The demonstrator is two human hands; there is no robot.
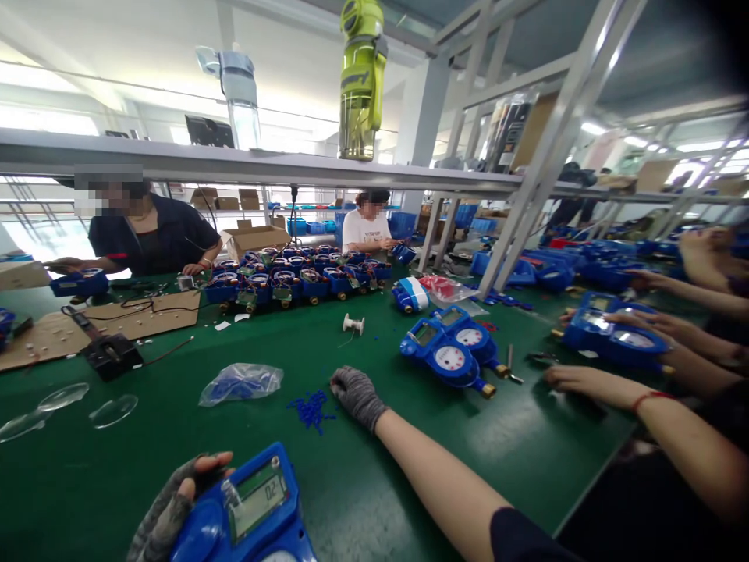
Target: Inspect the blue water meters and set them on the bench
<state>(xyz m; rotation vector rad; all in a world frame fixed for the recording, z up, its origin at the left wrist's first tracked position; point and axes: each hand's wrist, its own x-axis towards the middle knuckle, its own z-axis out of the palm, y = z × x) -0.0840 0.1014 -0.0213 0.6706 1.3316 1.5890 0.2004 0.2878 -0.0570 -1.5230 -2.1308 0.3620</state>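
Observation:
My left hand (169, 503), in a grey fingerless glove, grips the side of a blue water meter (266, 488) at the bottom of the view. The meter's small display reads about 0.2, and its lower part is cut off by the frame. My right hand (358, 396), gloved the same way, rests on the green table with its fingers curled and pressed together. Beside those fingertips lies a pile of small blue plastic pieces (313, 410). Whatever the right fingers pinch is hidden.
Two blue meters (453, 355) stand right of centre beside a screwdriver (512, 365). A plastic bag (241, 384), a wire spool (353, 324) and a black fixture (111, 351) lie around. Meter rows (292, 277) fill the back. Co-workers' hands (591, 382) work at right; a shelf (281, 162) spans above.

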